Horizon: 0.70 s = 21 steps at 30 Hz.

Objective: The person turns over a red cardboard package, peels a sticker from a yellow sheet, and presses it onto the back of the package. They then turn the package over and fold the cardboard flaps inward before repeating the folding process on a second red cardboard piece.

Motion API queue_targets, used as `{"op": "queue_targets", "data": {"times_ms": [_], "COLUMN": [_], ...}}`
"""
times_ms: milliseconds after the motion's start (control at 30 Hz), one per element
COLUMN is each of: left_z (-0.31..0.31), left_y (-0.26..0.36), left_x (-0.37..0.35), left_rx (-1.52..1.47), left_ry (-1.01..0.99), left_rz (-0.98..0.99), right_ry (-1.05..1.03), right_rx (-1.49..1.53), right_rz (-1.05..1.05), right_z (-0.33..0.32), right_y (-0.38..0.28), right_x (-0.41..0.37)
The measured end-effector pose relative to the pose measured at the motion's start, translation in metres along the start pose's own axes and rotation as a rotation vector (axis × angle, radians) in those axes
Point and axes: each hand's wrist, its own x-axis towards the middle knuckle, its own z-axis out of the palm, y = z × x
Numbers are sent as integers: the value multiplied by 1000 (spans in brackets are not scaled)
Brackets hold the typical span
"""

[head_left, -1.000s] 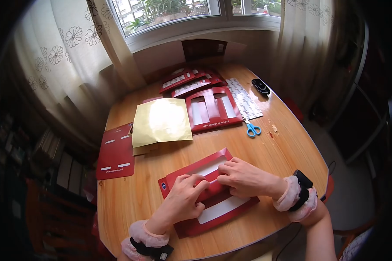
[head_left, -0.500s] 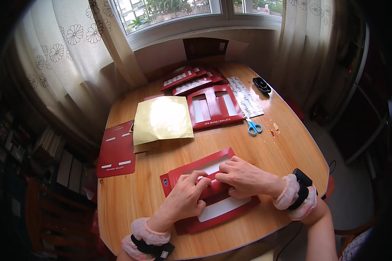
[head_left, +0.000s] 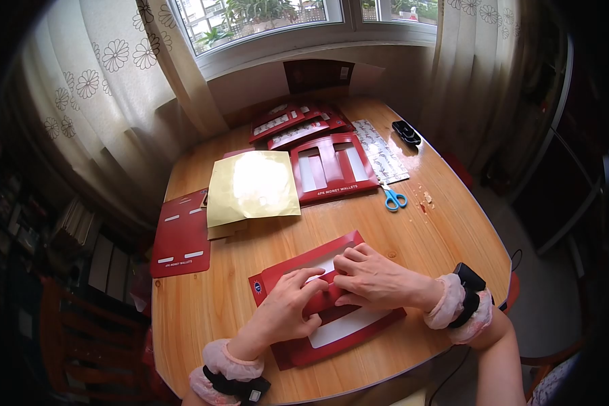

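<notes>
Red windowed card folder point(head_left: 338, 313): flat on near part of wooden table point(head_left: 210, 311), which supports it. Left hand point(head_left: 284, 304) and right hand point(head_left: 375, 279) closed on its middle strip point(head_left: 329, 277), apparently pinching to steady it; fingertips partly hidden.

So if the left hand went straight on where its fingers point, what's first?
Likely the right hand: the left hand points across the red folder toward its curled fingers. Depth is unclear, so it might pass just above or below.
</notes>
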Motion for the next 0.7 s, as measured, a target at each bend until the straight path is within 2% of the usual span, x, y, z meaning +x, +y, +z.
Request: {"op": "queue_targets", "data": {"times_ms": [233,433,700], "left_z": [1,-1,1], "left_y": [-15,-14,-17], "left_x": [-5,-3,-3], "left_rx": [-144,-140,-141], "left_ry": [-13,8,-8], "left_rz": [-21,16,25], "right_ry": [8,-47,-10], "right_rx": [-7,1,87], "right_rz": [-17,-6,-48], "right_z": [8,3,5], "right_y": [0,-1,1], "right_x": [-2,-2,-2]}}
